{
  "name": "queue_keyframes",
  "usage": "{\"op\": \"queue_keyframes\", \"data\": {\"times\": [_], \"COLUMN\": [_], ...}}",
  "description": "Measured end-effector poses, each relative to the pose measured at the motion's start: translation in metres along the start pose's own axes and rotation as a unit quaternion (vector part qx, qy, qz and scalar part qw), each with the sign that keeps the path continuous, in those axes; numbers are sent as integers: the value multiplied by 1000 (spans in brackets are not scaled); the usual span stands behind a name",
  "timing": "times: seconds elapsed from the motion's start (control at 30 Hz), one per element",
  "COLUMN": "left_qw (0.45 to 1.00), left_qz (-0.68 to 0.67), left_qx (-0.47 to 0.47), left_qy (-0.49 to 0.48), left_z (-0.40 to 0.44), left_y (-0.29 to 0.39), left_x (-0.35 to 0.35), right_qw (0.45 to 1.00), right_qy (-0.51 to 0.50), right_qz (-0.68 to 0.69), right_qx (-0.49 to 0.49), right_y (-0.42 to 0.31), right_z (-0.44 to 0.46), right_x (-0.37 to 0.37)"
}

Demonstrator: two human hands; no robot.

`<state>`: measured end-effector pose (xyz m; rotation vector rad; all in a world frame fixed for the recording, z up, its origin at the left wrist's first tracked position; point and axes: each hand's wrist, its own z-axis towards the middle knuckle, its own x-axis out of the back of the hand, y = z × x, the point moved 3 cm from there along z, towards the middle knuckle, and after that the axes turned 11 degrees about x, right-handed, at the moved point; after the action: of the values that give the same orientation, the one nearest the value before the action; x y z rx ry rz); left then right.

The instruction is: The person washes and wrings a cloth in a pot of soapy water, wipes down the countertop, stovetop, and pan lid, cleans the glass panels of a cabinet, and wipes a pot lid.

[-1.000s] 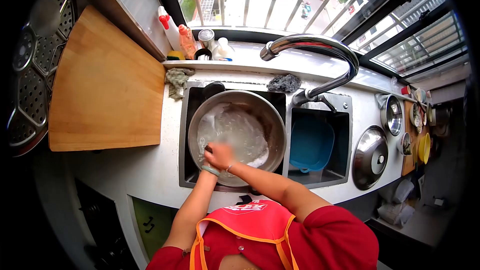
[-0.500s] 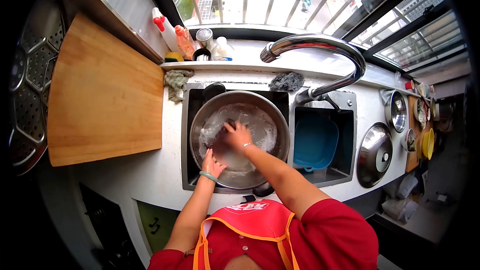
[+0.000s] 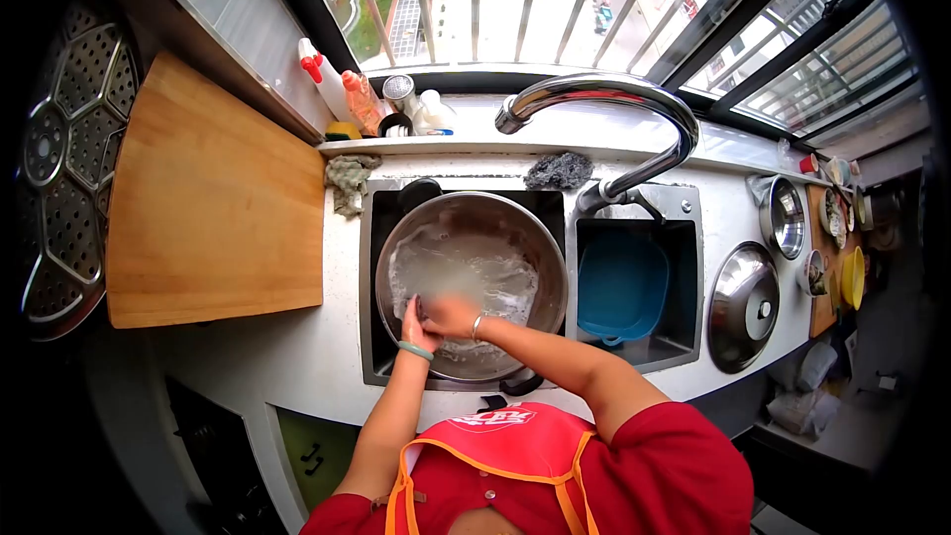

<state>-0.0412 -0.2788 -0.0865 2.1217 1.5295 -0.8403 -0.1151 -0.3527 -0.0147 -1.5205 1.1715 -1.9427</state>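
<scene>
A large steel pot point(image 3: 551, 282) with two black handles sits in the left sink basin, holding cloudy, frothy water. Low in the pot, on its near left side, my left hand point(image 3: 416, 327) has its fingers curled around something dark that I cannot make out. My right hand point(image 3: 452, 316) meets it there from the right, and its fingers are blurred and partly hidden. A greyish blur over the water beyond the hands covers whatever lies there.
A blue basin point(image 3: 624, 287) fills the right sink under the chrome faucet point(image 3: 634, 89). Wooden board point(image 3: 218, 208) stands at the left. A grey rag point(image 3: 349, 183), dark scrubber point(image 3: 560, 171) and several bottles line the back. Pot lid point(image 3: 743, 307) and bowl point(image 3: 785, 220) lie right.
My right hand has come down and left from the pot's middle to meet my left hand. The dark item between the hands is now mostly hidden. The view has shifted slightly.
</scene>
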Motion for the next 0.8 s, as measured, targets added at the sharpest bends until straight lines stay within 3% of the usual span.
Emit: {"op": "queue_keyframes", "data": {"times": [0.03, 0.07, 0.1, 0.23, 0.3, 0.33, 0.4, 0.43, 0.47, 0.5, 0.57, 0.6, 0.63, 0.7, 0.8], "left_qw": [1000, 998, 994, 997, 997, 994, 983, 976, 968, 961, 1000, 995, 998, 996, 984], "left_qz": [-9, 34, 76, 60, 53, 59, 67, 70, 71, 69, -20, 28, -26, 22, 63], "left_qx": [0, 3, 25, -18, -32, -31, -27, -27, -29, -36, -9, -26, -12, -67, -90], "left_qy": [13, 45, -68, -52, -47, -89, -166, -205, -238, -266, 20, 93, 58, 56, 141], "left_z": [7, -15, -14, -8, -1, 5, 17, 24, 24, 17, 2, -20, -29, -36, -38], "left_y": [10, 10, 15, 3, -4, -6, -11, -13, -17, -21, -29, -28, -26, -16, -7], "left_x": [16, -14, -14, -10, -14, -16, -17, -18, -14, -8, -9, -28, -31, -24, 13], "right_qw": [999, 996, 990, 986, 972, 974, 984, 980, 977, 969, 969, 962, 960, 955, 937], "right_qy": [-7, -10, -11, 38, 166, 214, 151, 53, -53, 103, 43, 1, -30, -8, 170], "right_qz": [35, 87, 139, 161, 164, 65, 6, -47, -180, -57, -79, -102, -99, -96, -152], "right_qx": [7, -15, -36, 27, -34, 27, -98, -183, -104, -217, -232, -254, -259, -279, -263], "right_y": [-14, -25, -34, -63, -62, -56, -25, -3, -20, 22, 52, 62, 73, 97, 119], "right_z": [-5, -10, -12, -8, -3, 2, 10, 17, 18, 14, 9, 7, 4, -4, -23], "right_x": [8, 13, 16, 13, 13, 15, 4, -3, 26, -2, -4, -2, 1, 10, 22]}}
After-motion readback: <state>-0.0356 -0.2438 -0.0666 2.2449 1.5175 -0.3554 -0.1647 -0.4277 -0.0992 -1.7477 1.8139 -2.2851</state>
